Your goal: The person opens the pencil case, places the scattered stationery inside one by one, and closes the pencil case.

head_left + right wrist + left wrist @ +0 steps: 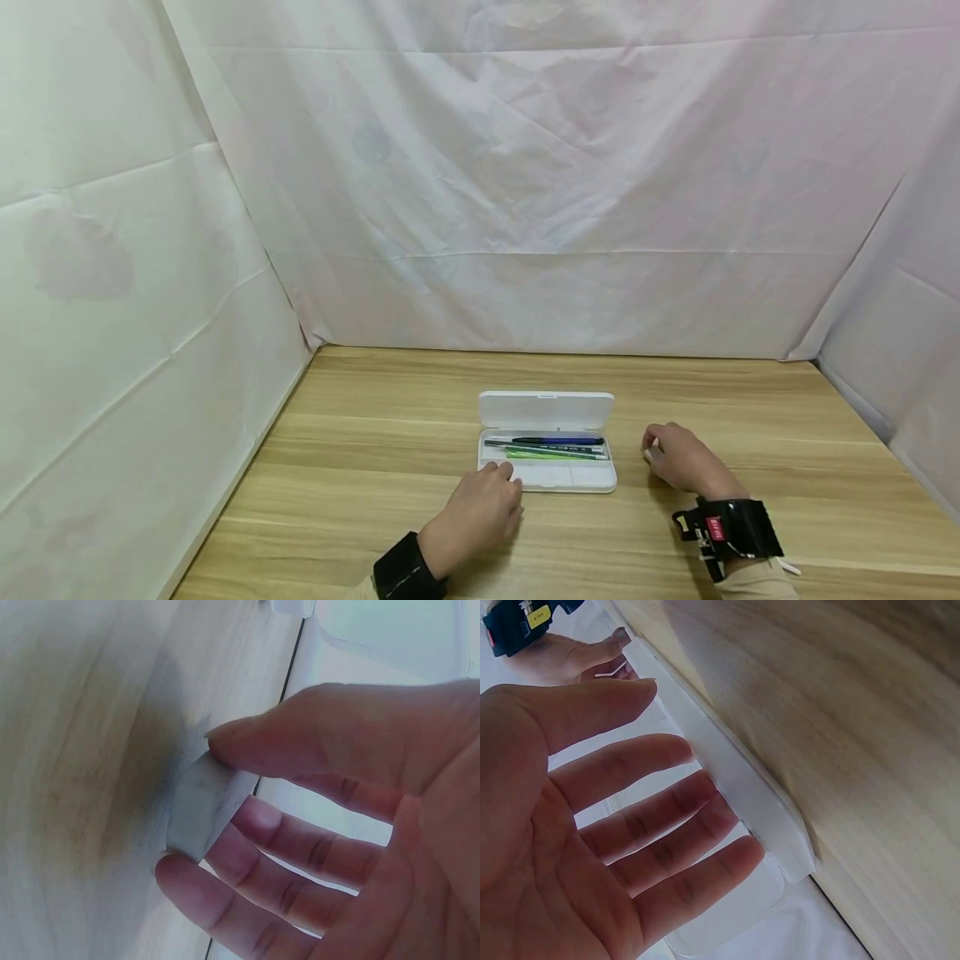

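Note:
A white pencil case [592, 477] lies on the table with its lid [546, 410] raised at the back. Inside its rear part are a dark blue pen [566, 440], dark pencils and a bright green strip [525, 455]. My left hand [478, 507] is at the case's front left corner; in the left wrist view its loosely extended fingertips meet the case wall [727, 765]. To the right of the case, my right hand [686, 460] pinches a small whitish eraser [199, 802] between thumb and fingers, low over the tabletop.
The wood-grain table [360, 450] is bounded by white cloth [525, 208] at the back and on both sides. Black straps with devices [731, 529] wrap the wrists. In the case's front, a divider splits off a small compartment.

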`<action>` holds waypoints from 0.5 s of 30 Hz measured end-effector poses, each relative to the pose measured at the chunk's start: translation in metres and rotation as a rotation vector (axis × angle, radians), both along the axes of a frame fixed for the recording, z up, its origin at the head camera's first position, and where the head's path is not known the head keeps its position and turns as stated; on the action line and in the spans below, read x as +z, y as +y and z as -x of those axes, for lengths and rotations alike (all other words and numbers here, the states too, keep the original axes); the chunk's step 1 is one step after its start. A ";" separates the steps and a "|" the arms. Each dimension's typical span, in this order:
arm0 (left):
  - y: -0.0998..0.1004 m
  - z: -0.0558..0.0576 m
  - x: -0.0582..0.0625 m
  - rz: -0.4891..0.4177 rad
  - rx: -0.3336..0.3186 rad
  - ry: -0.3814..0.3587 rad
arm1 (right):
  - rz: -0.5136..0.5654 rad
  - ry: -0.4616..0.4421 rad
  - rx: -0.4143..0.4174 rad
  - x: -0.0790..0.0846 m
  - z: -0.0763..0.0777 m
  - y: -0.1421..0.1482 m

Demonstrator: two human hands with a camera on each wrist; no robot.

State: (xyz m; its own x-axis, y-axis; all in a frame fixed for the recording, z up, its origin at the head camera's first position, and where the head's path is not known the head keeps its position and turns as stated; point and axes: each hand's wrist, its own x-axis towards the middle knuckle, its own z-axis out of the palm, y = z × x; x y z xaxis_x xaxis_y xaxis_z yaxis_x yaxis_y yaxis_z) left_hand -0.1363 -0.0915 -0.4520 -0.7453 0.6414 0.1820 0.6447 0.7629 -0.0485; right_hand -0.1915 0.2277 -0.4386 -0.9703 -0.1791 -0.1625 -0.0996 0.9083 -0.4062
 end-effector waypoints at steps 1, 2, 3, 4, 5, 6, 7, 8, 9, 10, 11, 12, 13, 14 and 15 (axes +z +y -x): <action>0.000 0.000 0.000 0.000 0.000 0.002 | -0.001 0.007 0.002 0.000 0.000 0.000; 0.000 0.000 -0.001 -0.001 0.000 0.004 | -0.002 0.013 0.004 0.000 0.000 -0.001; 0.000 0.001 -0.001 -0.001 0.000 0.004 | -0.002 0.021 0.006 0.000 0.000 -0.001; 0.000 0.001 -0.001 -0.001 0.000 0.005 | -0.005 0.030 0.010 0.000 0.000 -0.001; 0.000 0.001 -0.001 -0.001 0.000 0.004 | -0.005 0.037 0.012 0.000 0.000 -0.002; 0.000 0.000 -0.001 0.000 0.000 0.003 | -0.007 0.044 0.013 -0.001 0.000 -0.002; 0.000 0.000 -0.001 0.000 0.000 0.004 | -0.008 0.049 0.014 -0.001 0.000 -0.003; 0.000 0.000 -0.001 0.000 0.000 0.004 | -0.010 0.050 0.013 -0.001 0.000 -0.003; 0.000 0.000 -0.001 0.001 0.000 0.005 | -0.015 0.055 0.016 -0.001 0.000 -0.003; 0.000 0.000 -0.001 0.001 0.001 0.004 | -0.019 0.058 0.018 -0.002 0.000 -0.004; 0.000 0.000 -0.001 0.000 0.000 0.004 | -0.022 0.061 0.017 -0.002 0.000 -0.004; 0.000 0.000 -0.001 0.001 0.001 0.004 | -0.027 0.066 0.018 -0.001 0.001 -0.005; 0.000 0.000 -0.001 0.001 0.002 0.004 | -0.029 0.074 0.021 -0.001 0.000 -0.005; 0.000 0.000 -0.001 0.002 0.001 0.002 | -0.032 0.084 0.024 -0.001 0.000 -0.006; 0.000 0.000 -0.001 0.001 0.001 0.000 | -0.036 0.097 0.027 -0.001 0.000 -0.006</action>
State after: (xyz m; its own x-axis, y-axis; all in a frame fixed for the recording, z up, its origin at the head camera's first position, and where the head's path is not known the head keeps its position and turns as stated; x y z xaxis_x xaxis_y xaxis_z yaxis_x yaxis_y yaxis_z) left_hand -0.1367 -0.0911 -0.4529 -0.7463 0.6406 0.1810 0.6436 0.7638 -0.0495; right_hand -0.1910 0.2213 -0.4394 -0.9767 -0.2012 -0.0753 -0.1614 0.9185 -0.3609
